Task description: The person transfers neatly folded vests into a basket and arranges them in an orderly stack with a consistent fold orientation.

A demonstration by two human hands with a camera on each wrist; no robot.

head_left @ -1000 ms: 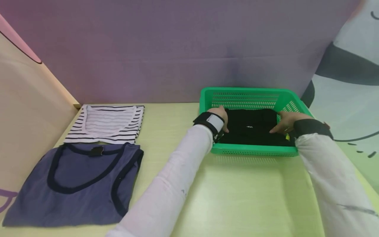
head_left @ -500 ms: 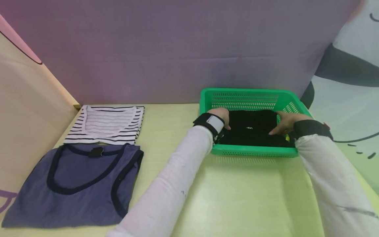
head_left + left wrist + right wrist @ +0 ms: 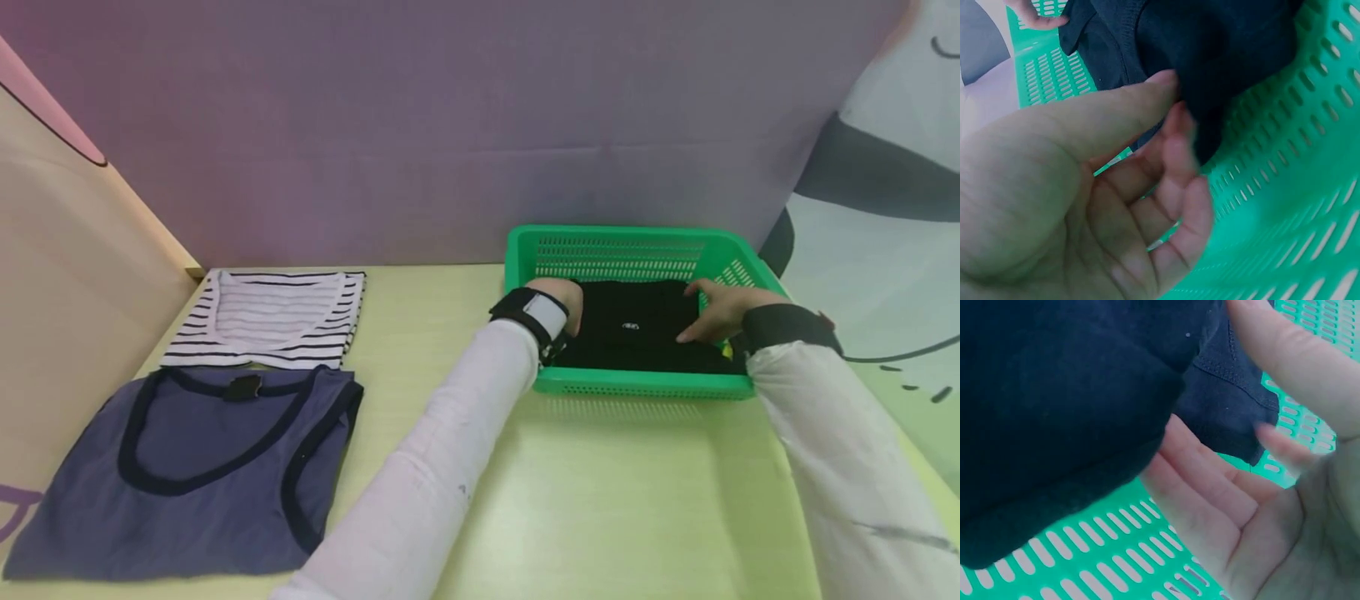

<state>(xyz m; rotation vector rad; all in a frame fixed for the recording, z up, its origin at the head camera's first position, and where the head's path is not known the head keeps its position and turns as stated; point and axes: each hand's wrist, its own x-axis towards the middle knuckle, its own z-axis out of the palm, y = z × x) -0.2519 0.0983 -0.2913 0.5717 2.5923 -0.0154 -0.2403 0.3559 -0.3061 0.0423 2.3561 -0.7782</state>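
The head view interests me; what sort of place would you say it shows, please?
Probably an indoor clothes-handling station: a pale tabletop against a purple-grey backdrop, with a striped garment and a green basket holding black clothing.

Soft, even light fills the head view, leaving a pale sheen on the desk (image 3: 615, 492) and a faint speckled shadow before the basket (image 3: 645, 384). The black cloth (image 3: 622, 333) shows little detail. Both wrist views look softer and cooler; blur smears some fingertips of the left hand (image 3: 1091, 181) and one finger of the right hand (image 3: 1279, 512).
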